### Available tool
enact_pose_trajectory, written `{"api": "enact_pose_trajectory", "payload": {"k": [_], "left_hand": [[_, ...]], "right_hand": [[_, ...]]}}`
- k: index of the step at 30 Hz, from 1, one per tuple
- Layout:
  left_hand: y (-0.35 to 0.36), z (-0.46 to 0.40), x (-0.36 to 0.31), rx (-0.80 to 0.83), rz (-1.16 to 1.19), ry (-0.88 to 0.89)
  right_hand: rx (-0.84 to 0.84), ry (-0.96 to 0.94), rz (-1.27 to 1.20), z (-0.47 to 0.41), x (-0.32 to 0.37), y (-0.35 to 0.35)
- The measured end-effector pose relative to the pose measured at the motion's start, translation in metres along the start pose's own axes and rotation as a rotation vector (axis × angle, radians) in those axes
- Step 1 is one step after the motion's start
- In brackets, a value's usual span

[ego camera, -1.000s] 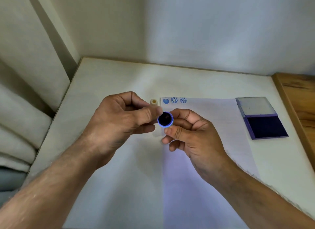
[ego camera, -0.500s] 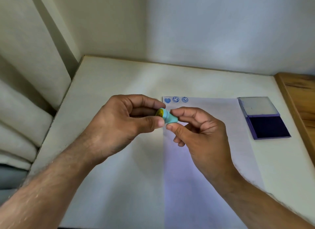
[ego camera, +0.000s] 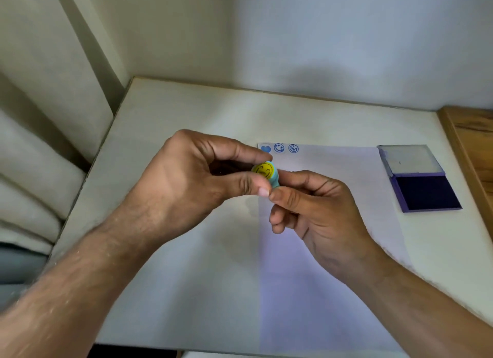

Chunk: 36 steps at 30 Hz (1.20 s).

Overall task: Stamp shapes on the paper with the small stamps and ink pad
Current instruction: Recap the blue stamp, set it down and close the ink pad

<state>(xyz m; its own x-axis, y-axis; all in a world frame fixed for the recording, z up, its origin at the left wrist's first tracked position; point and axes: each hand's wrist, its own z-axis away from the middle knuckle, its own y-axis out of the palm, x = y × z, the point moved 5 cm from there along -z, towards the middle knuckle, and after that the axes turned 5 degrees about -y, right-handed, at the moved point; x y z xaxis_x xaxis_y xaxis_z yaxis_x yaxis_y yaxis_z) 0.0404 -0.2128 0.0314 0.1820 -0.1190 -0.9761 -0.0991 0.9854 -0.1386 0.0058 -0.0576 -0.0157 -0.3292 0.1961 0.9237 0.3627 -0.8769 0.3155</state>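
Observation:
A small light-blue stamp (ego camera: 268,173) with a yellow smiley sticker on its top is held above the table between both hands. My left hand (ego camera: 194,181) pinches it with thumb and forefinger from the left. My right hand (ego camera: 314,211) pinches its lower body from the right. The white paper (ego camera: 333,224) lies under my right hand, with three blue prints (ego camera: 279,148) at its top left corner: a heart and two round faces. The open ink pad (ego camera: 424,192), dark blue in a purple case, sits to the right of the paper.
The white table (ego camera: 186,112) meets a wall at the back and a pale curtain on the left. A wooden surface (ego camera: 474,133) borders the table's right side.
One second ago the stamp's inked face pointed at me; it has been turned so its yellow sticker top shows. A small cream stamp seen then behind my left hand is hidden now.

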Motion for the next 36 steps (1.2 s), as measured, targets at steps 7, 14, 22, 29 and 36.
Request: {"api": "enact_pose_trajectory", "payload": {"k": [7,14,22,29,36], "left_hand": [[0.002,0.006,-0.005,0.033,-0.155,0.077],[0.0,0.005,0.0,0.014,-0.37,0.132],[0.004,0.005,0.012,-0.035,-0.758,0.102],[-0.001,0.001,0.014,-0.093,-0.683,0.125],[-0.028,-0.004,0.019,-0.375,-0.627,-0.034]], "right_hand": [[0.093,0.042,-0.077,0.002,-0.004,0.004],[0.068,0.087,-0.052,0.0,-0.007,0.002],[-0.061,-0.054,0.244,-0.002,0.001,-0.001],[-0.068,-0.082,0.259,-0.001,0.001,-0.002],[-0.191,-0.03,0.279,-0.004,-0.003,-0.017]]}}
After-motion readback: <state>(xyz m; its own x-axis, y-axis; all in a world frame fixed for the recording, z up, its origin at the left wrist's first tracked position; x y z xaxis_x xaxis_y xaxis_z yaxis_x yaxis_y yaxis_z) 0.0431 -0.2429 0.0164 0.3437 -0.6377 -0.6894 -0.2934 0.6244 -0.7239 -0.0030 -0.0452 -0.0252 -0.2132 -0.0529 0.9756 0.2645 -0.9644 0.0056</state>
